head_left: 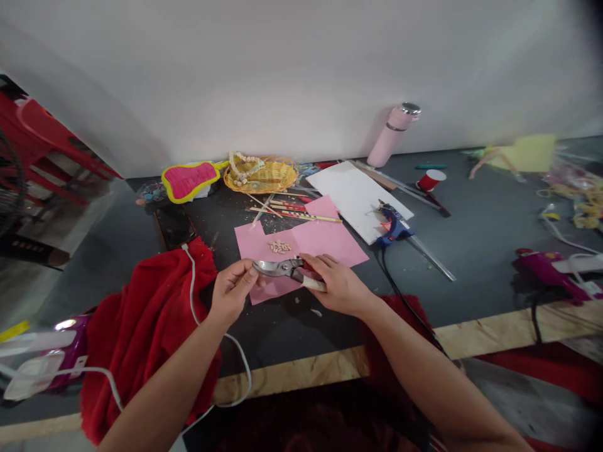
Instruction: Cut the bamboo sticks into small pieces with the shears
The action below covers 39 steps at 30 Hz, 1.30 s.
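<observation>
My right hand (334, 282) is wrapped round the handles of a pair of pruning shears (273, 269), one grip of which looks white. The metal blades point left, toward my left hand (235, 285). Thumb and fingers of that hand are pinched together at the blade tips; whatever they hold is too small or hidden to name. Below the shears lies a pink sheet of paper (330, 242), cut unevenly at its edges. A small pile of short pale pieces (279, 247) rests on it, just beyond the blades.
Thin sticks and pencils (306, 215) lie behind the paper, near a wicker basket (277, 179). To the right are a white board (348, 194), a blue glue gun (394, 231) and a pink flask (390, 138). A phone (174, 225) and red cloth (155, 314) are at left.
</observation>
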Each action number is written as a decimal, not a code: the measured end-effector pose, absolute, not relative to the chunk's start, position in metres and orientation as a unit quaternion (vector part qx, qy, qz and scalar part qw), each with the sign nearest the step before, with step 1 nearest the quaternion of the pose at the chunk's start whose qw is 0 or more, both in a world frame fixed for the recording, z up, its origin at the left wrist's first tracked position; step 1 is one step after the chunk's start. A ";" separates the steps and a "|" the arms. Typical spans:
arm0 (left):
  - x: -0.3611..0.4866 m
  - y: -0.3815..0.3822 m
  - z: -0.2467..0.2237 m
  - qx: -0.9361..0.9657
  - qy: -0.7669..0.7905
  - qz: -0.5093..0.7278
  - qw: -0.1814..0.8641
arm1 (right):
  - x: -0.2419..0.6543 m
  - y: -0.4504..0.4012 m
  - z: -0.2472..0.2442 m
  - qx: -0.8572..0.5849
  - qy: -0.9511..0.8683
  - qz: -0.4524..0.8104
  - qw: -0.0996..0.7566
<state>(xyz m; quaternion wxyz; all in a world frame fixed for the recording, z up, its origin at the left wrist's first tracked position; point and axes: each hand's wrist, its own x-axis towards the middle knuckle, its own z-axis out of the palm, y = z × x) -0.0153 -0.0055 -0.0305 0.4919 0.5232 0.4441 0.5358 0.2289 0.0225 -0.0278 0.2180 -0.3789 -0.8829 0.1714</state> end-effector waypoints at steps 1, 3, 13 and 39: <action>-0.015 -0.005 -0.030 0.522 0.443 0.537 0.493 | 0.229 0.022 -0.028 -0.382 -0.881 0.176 0.215; -0.015 -0.005 -0.030 0.522 0.440 0.537 0.496 | 0.228 0.020 -0.028 -0.395 -0.878 0.179 0.203; -0.013 -0.007 -0.025 0.510 0.428 0.567 0.486 | 0.221 0.008 -0.025 -0.452 -0.867 0.150 0.149; -0.013 -0.008 -0.027 0.520 0.498 0.554 0.419 | 0.228 0.020 -0.029 -0.417 -0.864 0.172 0.223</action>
